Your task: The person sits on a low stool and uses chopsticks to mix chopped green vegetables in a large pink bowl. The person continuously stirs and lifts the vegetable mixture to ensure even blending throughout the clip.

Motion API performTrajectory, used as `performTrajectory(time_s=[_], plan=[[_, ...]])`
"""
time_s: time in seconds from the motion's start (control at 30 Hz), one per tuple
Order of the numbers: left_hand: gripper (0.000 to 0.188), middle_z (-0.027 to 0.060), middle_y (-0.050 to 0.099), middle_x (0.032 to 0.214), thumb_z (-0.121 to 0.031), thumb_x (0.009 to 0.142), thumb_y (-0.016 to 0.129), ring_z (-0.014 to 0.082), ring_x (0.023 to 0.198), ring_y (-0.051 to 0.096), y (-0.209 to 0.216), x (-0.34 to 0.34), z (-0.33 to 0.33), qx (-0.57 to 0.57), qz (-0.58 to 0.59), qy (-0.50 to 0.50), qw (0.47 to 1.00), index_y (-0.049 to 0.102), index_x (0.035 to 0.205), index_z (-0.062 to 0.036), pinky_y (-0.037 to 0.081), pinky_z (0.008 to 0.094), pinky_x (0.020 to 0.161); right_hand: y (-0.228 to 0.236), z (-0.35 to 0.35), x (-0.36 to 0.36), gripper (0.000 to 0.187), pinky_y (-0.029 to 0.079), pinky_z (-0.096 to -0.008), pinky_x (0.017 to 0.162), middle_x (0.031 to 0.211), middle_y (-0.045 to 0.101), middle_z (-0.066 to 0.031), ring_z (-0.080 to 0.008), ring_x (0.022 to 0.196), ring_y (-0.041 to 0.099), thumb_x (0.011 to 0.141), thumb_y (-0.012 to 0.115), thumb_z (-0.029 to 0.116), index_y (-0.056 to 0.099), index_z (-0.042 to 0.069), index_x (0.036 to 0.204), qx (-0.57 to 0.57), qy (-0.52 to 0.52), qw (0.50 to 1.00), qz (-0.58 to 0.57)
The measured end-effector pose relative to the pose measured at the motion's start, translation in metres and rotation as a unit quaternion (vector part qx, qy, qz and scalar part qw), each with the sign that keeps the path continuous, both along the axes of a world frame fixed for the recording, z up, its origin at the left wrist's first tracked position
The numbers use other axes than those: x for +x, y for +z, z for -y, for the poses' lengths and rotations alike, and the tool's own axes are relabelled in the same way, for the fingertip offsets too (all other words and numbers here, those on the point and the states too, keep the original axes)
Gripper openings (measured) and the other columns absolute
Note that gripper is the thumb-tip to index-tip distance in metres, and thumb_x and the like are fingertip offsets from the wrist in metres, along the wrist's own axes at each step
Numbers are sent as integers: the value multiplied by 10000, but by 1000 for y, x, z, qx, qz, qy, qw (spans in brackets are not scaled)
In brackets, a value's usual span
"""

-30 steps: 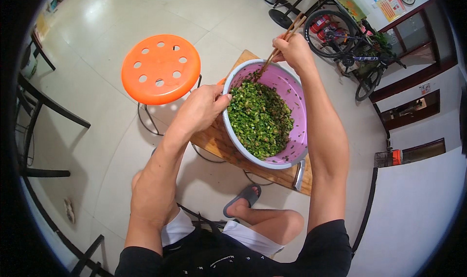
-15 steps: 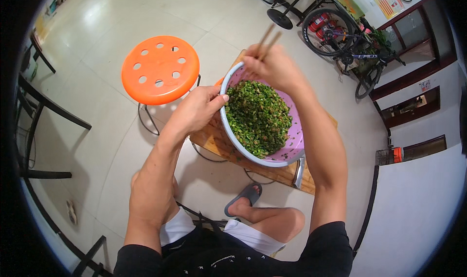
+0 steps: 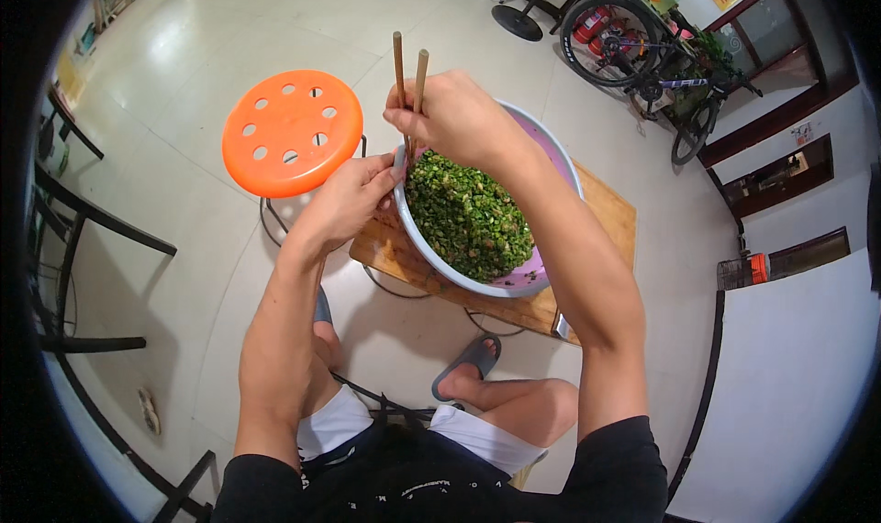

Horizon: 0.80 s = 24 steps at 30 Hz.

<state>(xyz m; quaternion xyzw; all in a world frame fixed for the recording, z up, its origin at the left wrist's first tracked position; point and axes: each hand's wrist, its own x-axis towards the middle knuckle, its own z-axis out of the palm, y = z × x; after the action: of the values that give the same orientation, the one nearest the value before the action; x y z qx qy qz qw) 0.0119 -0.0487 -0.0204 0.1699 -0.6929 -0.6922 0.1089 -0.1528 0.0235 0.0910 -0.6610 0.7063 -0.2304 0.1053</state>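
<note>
A basin (image 3: pixel 447 273) with a pale rim and pink inside holds a heap of finely chopped green filling (image 3: pixel 468 216) with light brown bits. My left hand (image 3: pixel 353 195) grips the basin's left rim, thumb over the edge. Just above the rim's upper left, my right hand (image 3: pixel 450 119) is closed around a pair of chopsticks (image 3: pixel 410 83), upper ends pointing up. Their lower ends reach down into the filling near my left thumb, mostly hidden. Underneath the basin lies a wooden cutting board (image 3: pixel 601 220); at its near right corner a knife (image 3: pixel 563 326) shows only in part.
Left of the basin stands an orange round stool (image 3: pixel 292 133) with holes in its seat. Black chair legs (image 3: pixel 92 211) are at the far left. A bicycle (image 3: pixel 633 55) leans at the upper right, and a white surface (image 3: pixel 780 404) fills the lower right.
My right hand has swung left with the chopsticks, from the basin's far side to its left rim. The basin appears slightly tilted and shifted left, my left hand still on it.
</note>
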Motion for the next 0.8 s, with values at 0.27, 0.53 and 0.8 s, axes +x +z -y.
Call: performTrajectory(time_s=[0.27,0.53,0.8], plan=[[298,-36,586,853,-182,1090,479,70,764,511,4,1,-4,49,-10,6,999,677,1185,19,471,255,726,-13,-64,24,155,540,-417,655,725,650,-178,-377,669,631,928,723,138,708,-14,900,31,129,991,27],[293,-41,559,854,-198,1099,474,62,775,501,12,4,-5,60,11,13,998,660,1197,6,450,244,727,27,-97,-6,176,562,-413,678,759,697,-206,-324,705,721,934,650,164,704,-3,934,-14,-79,984,162],[304,-54,582,833,-196,1105,463,52,756,485,14,-1,-7,75,22,33,996,692,1134,2,448,240,705,-35,-38,-18,243,572,-487,719,783,706,-251,-421,763,722,954,627,200,726,-22,951,-100,-137,984,58]])
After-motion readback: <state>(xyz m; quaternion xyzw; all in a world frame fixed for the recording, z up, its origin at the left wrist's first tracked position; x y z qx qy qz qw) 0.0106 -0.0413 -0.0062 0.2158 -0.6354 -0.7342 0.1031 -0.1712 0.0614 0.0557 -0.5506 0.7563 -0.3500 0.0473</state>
